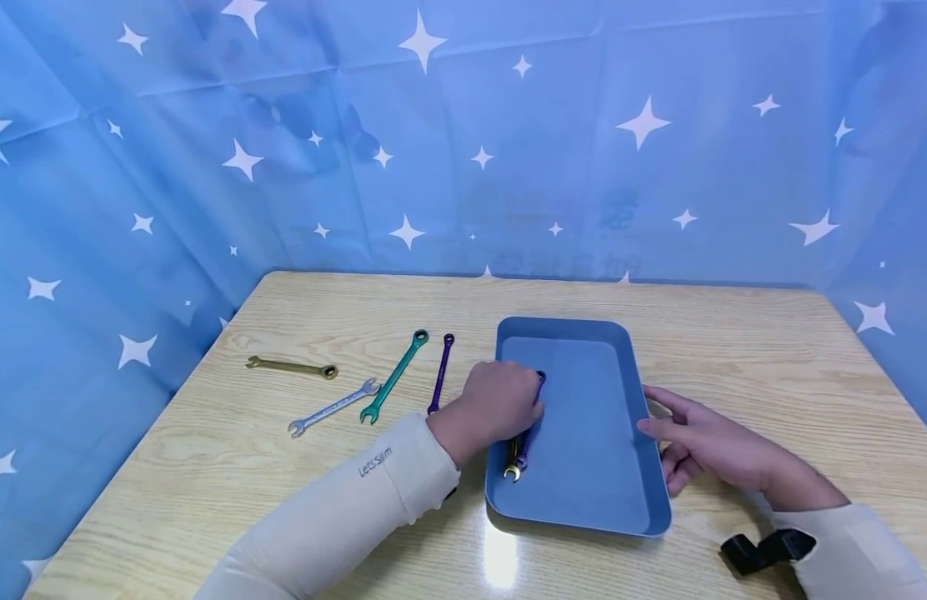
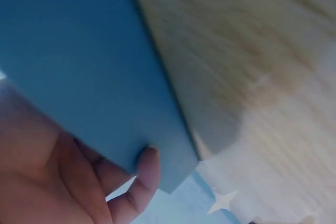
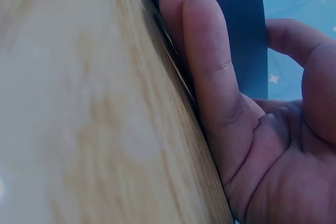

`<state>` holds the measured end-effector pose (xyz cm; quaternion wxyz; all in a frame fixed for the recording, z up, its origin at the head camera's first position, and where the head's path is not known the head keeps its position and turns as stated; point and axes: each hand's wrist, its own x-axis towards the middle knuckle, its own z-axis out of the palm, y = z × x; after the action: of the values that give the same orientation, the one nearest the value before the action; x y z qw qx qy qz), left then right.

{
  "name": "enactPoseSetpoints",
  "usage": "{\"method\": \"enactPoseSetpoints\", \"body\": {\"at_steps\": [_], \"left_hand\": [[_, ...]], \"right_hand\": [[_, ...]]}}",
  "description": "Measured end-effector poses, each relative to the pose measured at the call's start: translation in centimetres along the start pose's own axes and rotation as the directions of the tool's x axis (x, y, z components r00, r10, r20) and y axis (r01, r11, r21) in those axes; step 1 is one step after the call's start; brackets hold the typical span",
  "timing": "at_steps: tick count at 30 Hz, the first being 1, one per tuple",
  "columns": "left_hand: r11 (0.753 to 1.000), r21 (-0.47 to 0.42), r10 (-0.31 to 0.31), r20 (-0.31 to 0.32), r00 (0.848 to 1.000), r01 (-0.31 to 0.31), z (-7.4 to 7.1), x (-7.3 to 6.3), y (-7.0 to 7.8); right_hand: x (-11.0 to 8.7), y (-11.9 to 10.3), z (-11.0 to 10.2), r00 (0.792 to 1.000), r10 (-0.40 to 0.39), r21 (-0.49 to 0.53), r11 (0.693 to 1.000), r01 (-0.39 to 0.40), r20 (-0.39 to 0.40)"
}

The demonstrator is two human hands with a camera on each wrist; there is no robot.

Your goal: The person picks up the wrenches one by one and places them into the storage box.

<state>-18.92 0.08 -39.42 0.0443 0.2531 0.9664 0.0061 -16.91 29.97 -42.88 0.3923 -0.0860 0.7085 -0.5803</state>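
Observation:
My left hand [image 1: 503, 402] reaches over the left wall of a blue-grey tray [image 1: 594, 433], fingers curled round a purple wrench [image 1: 525, 450] whose ends show on both sides of the fist. The contact at the fingertips is hidden. Beside it in the tray is a gold wrench [image 1: 512, 471], mostly covered. In the left wrist view, one curled finger [image 2: 144, 179] lies against the tray's outer wall [image 2: 105, 77]. My right hand [image 1: 707, 442] holds the tray's right wall, thumb at the rim, fingers [image 3: 210, 61] along the outside.
Left of the tray on the wooden table [image 1: 208, 483] lie a brass-coloured wrench [image 1: 291, 366], a silver open-ended wrench [image 1: 332, 408], a green ratcheting wrench [image 1: 392, 379] and a second purple wrench [image 1: 441, 375]. A blue curtain with white stars [image 1: 463, 125] hangs behind the table.

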Motion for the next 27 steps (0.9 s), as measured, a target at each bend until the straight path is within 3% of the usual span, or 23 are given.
{"method": "enactPoseSetpoints", "body": {"at_steps": [7,14,17,22,27], "left_hand": [[0.999,0.036,0.042,-0.076,0.996,-0.039,-0.5,-0.8,0.0],[0.995,-0.084,0.040,-0.174,0.984,-0.055,-1.0,-1.6,-1.0],[0.981,-0.177,0.036,-0.211,0.977,-0.074,-1.3,-1.8,-1.8],[0.930,-0.365,-0.026,-0.176,0.984,-0.041,-1.9,-2.3,-3.4],[0.917,-0.396,-0.113,-0.136,0.984,0.051,-1.9,-2.5,-5.4]], "right_hand": [[-0.1,-0.1,-0.1,1.000,0.011,-0.014,1.000,-0.011,-0.011],[-0.1,-0.1,0.1,1.000,0.006,-0.008,1.000,-0.006,-0.009],[-0.1,0.0,0.0,1.000,0.005,-0.002,1.000,-0.005,-0.006],[0.1,0.0,0.0,1.000,0.022,0.001,1.000,-0.022,-0.012],[0.0,0.0,-0.1,1.000,0.002,0.004,1.000,-0.002,0.004]]}}
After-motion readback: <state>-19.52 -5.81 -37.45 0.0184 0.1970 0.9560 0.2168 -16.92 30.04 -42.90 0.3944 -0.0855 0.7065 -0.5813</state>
